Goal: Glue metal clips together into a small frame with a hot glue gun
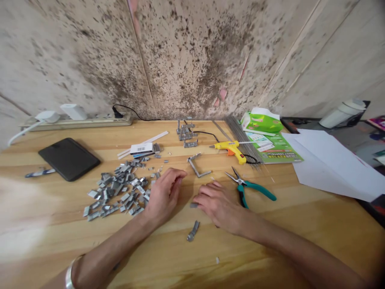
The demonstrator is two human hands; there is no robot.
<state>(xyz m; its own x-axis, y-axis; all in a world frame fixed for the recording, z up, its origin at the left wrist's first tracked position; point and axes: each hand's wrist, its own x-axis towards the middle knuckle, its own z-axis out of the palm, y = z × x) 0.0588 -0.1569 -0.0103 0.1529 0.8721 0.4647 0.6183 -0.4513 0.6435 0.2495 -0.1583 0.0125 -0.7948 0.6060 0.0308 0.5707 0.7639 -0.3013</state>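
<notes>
My left hand point(165, 193) is closed beside the pile of small grey metal pieces point(112, 190), its thumb against curled fingers. Whatever it may hold is hidden. My right hand point(218, 206) has its fingers bent low over the wood, closed on a small flat grey metal piece point(194, 205) that sticks out at the fingertips. Beyond both hands lies an angular bracket-shaped grey metal assembly point(198, 166). A short grey metal part with a rounded end point(192, 232) rests nearer to me. Pliers with teal handles point(249, 186) lie partly open right of my right hand.
A yellow glue gun point(230, 149) lies behind the pliers, near thin metal rods point(243, 136). More metal assemblies point(186, 132) stand at the back. A black tablet point(69, 158) is on the left, below a power strip point(81, 122). Tissues point(261, 122) and white paper point(337, 164) sit right.
</notes>
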